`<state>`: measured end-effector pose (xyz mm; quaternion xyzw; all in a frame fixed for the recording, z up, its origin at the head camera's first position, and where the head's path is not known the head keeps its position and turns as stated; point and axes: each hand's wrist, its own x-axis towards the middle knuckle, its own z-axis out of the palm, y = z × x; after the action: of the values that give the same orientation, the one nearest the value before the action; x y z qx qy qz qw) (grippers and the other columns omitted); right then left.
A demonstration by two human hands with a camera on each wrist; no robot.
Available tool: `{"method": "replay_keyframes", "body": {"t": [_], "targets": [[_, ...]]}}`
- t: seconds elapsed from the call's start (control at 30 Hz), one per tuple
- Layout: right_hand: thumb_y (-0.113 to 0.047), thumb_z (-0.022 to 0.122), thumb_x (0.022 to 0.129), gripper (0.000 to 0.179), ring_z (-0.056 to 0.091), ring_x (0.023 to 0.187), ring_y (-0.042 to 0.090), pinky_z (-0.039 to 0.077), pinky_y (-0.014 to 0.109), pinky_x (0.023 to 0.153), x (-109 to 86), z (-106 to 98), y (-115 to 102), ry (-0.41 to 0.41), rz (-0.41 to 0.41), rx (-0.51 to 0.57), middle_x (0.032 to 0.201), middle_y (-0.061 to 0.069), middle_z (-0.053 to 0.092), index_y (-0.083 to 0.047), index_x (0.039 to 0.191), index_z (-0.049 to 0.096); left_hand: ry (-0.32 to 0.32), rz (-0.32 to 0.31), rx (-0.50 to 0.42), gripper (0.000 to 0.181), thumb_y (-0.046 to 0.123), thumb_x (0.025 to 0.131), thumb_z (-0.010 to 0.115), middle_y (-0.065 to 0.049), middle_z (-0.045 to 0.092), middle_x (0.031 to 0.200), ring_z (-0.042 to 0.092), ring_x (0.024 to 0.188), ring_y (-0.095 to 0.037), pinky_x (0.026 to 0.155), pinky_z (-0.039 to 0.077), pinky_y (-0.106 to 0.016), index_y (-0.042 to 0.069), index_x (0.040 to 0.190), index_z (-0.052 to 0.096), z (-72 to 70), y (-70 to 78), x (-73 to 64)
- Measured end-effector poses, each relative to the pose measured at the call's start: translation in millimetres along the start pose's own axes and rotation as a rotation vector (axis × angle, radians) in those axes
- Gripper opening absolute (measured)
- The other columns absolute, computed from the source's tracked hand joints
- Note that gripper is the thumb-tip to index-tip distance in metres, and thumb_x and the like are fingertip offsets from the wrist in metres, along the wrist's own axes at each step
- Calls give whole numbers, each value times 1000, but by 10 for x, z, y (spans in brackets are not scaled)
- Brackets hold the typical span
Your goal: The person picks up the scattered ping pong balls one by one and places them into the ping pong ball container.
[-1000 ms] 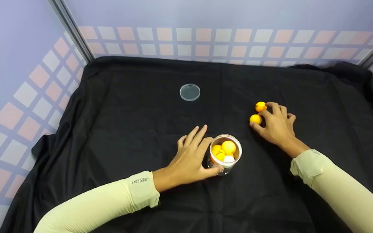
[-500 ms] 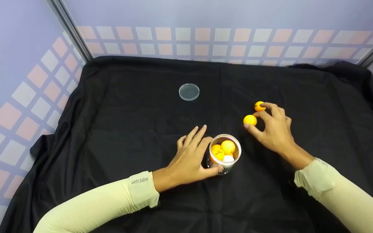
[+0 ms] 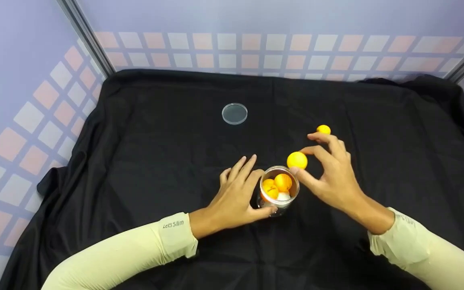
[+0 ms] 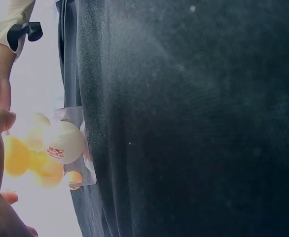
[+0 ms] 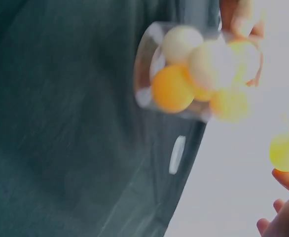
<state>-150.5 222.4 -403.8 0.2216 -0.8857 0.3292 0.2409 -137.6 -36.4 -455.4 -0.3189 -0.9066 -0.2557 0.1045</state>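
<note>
A clear plastic jar (image 3: 287,204) stands uncapped on black cloth, holding several orange ping-pong balls (image 3: 283,182) and white ones (image 4: 65,143), one printed in red. My left hand (image 3: 234,199) grips the jar from the left, its thumb in front and index finger behind, just below the rim. Between the thumb and index finger of my right hand (image 3: 336,181) is a single orange ping-pong ball (image 3: 297,161), raised beside the jar's far right rim. The right wrist view shows this pinched ball (image 5: 284,152) at its right edge, and the jar's lower part.
One more orange ball (image 3: 324,129) lies on the cloth behind my right hand, partly covered by it. Farther back is a round clear lid (image 3: 235,114), lying flat. Tiled-pattern panels (image 3: 252,44) border the black cloth (image 3: 175,121) at the back and left.
My right hand has lifted the nearer orange ball off the cloth and carried it left and toward me, up to the jar. The left hand and jar stay put.
</note>
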Motion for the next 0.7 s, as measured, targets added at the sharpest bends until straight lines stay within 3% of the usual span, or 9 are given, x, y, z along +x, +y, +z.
{"method": "replay_keyframes", "body": {"t": [0.17, 0.4, 0.7], "targets": [[-34, 82, 82, 35, 48, 121, 32, 33, 51, 87, -44, 38, -147, -27, -68, 3, 141, 11, 56, -13, 108, 72, -14, -10, 3, 75, 64, 79, 73, -14, 35, 164, 31, 152, -39, 103, 35, -60, 17, 134, 54, -10, 5, 1], [-34, 82, 81, 37, 46, 123, 31, 32, 54, 93, -86, 101, -206, -88, -77, 3, 144, 9, 54, -15, 111, 71, -12, -7, -5, 75, 64, 80, 73, -14, 36, 164, 31, 151, -40, 104, 35, -61, 16, 134, 54, -5, 7, 13], [-37, 83, 81, 38, 47, 124, 32, 31, 56, 96, -87, 116, -230, -101, -91, 13, 144, 9, 54, -16, 110, 70, -17, -8, -6, 75, 63, 79, 73, -14, 35, 164, 31, 151, -40, 104, 35, -61, 16, 134, 54, 3, 10, 20]]}}
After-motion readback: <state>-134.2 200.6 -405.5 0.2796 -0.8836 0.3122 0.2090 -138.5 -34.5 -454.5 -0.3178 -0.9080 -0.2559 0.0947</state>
